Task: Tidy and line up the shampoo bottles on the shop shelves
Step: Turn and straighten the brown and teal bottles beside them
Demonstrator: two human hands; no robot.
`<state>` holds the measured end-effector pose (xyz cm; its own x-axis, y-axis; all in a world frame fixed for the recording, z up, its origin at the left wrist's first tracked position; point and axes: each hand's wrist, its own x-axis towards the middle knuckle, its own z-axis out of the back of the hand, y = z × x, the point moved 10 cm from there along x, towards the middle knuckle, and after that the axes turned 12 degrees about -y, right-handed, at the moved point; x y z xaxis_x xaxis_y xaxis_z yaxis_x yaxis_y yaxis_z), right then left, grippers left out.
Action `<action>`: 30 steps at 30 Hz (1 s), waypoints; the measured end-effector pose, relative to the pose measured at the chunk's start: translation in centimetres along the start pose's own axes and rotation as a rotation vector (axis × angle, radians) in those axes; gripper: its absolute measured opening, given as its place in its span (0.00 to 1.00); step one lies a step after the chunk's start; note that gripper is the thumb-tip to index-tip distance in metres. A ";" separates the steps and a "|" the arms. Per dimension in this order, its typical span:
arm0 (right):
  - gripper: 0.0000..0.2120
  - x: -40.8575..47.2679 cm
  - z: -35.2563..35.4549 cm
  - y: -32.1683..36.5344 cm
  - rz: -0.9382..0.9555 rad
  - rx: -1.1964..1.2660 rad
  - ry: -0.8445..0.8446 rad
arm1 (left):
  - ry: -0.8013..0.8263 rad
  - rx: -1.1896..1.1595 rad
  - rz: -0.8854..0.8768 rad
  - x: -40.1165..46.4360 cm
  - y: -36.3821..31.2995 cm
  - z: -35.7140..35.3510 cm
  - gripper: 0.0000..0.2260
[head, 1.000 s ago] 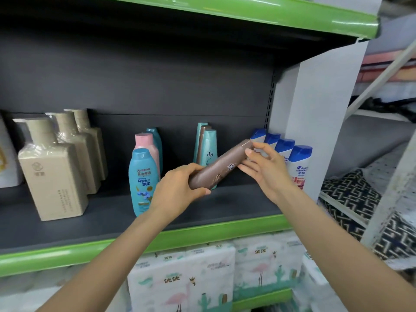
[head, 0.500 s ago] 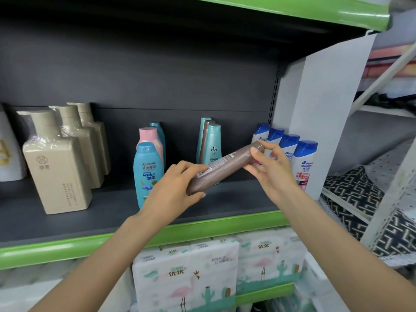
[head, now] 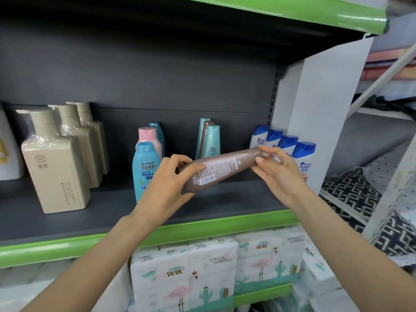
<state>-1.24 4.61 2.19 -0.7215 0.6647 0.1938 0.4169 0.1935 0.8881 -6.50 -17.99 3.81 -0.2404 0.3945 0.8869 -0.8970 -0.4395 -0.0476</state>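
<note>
Holding the brown bottle point(head: 222, 168) tilted, left hand point(head: 171, 183) grasping its base, right hand point(head: 278, 174) pinching its cap; swinging risks toppling the teal bottles point(head: 212, 143).

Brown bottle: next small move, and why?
Probably stand it upright and set it in front of the teal bottle. Both hands hold the brown bottle nearly flat above the shelf, left hand at its wide end, right hand at its narrow end; that row already has a brown one.
</note>
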 end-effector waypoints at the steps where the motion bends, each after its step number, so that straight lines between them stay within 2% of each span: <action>1: 0.11 0.1 0.1 -0.2 -0.007 -0.001 -0.007 | -0.002 0.011 -0.013 0.0 -0.1 -0.1 0.32; 5: 0.14 0.2 0.0 -0.4 -0.020 0.013 -0.024 | 0.020 -0.081 0.043 0.1 0.5 -0.3 0.30; 12: 0.17 -0.1 -0.7 -0.2 -0.040 0.049 0.043 | 0.135 -0.456 0.372 -0.3 2.2 -1.2 0.27; 19: 0.20 -0.2 -1.6 -0.1 -0.041 0.077 0.100 | 0.257 -0.721 0.577 -1.5 2.6 -3.2 0.19; 22: 0.18 -0.1 -1.7 -0.3 -0.024 0.050 0.043 | 0.371 -0.724 0.565 -1.7 2.0 -4.2 0.15; 25: 0.16 0.1 -2.0 -0.1 0.007 0.001 -0.034 | 0.415 -0.709 0.565 -1.7 1.8 -5.2 0.13; 30: 0.18 0.5 -3.0 1.0 0.089 -0.157 -0.062 | 0.416 -0.496 0.477 -1.0 1.7 -6.6 0.19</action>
<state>-2.90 2.95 4.41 -0.6480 0.7185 0.2526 0.3827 0.0205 0.9236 -10.25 -13.79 -0.21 -0.6701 0.5658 0.4804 -0.6996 -0.2653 -0.6634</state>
